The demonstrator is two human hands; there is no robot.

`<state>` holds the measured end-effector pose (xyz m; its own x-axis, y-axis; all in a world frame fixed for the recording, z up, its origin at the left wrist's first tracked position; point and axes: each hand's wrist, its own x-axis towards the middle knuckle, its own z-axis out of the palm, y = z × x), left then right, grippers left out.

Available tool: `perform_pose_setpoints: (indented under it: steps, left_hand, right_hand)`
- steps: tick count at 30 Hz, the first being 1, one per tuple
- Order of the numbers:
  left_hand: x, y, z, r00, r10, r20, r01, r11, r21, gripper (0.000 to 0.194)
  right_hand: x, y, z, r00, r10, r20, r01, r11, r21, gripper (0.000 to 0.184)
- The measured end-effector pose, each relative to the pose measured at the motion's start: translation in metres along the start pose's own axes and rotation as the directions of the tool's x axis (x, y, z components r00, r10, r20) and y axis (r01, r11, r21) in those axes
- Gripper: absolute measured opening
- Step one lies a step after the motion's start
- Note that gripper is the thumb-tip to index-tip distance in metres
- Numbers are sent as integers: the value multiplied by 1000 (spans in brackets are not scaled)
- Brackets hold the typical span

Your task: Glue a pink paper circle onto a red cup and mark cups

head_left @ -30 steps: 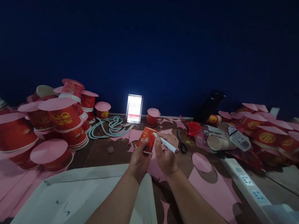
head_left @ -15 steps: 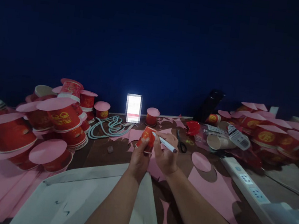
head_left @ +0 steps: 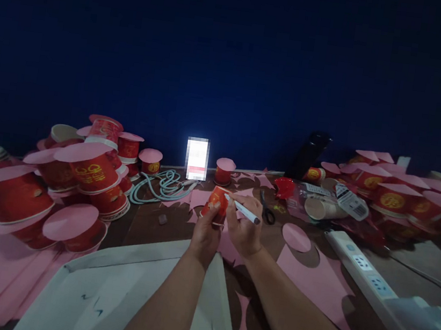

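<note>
My left hand [head_left: 206, 231] is closed around a red paper cup [head_left: 219, 198] printed with gold, held tilted above the table. In my right hand [head_left: 243, 233] is a white marker pen [head_left: 246, 211], its dark end pointing down to the right. The pen's tip meets the cup near its upper right edge; whether it touches the surface I cannot tell. Beneath both hands lie pink paper scraps [head_left: 229, 247]. My left forearm crosses a large white board or box lid [head_left: 124, 282] with a few dark marks on it.
Red cups topped with pink paper discs [head_left: 85, 169] are piled at left, with more [head_left: 396, 201] at right. A pale blue cable [head_left: 152, 191], scissors [head_left: 267, 209], bagged paper cups [head_left: 322, 210], a loose pink disc [head_left: 297, 237] and a power strip [head_left: 367, 282] lie around. A bright screen [head_left: 197, 159] stands behind.
Hardly anything differs. The view has shifted very slightly; the cup and marker stay in the same grips, with the pen tip still at the cup.
</note>
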<state>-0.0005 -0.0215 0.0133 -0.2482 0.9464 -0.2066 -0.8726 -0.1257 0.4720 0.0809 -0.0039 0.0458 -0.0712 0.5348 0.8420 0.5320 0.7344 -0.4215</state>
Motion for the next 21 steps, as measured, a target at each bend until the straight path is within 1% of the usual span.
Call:
perform_pose_setpoints:
  steps: [8,14,21]
  left_hand:
    - [3,-1,-2,1000,-8,-4,8,999,-33,19]
    - [2,0,-2,999,-8,47,11,998,-64,21]
    - [3,0,-4,1000,5,10,-5,998,-58,17]
  right_hand:
    - [0,1,-1,1000,-16,-11,16,1000,-10,15]
    - [1,1,-1,1000,-9,-11,9,1000,-6,16]
    - [0,2,0,1000,1,-16,-1,1000,0,11]
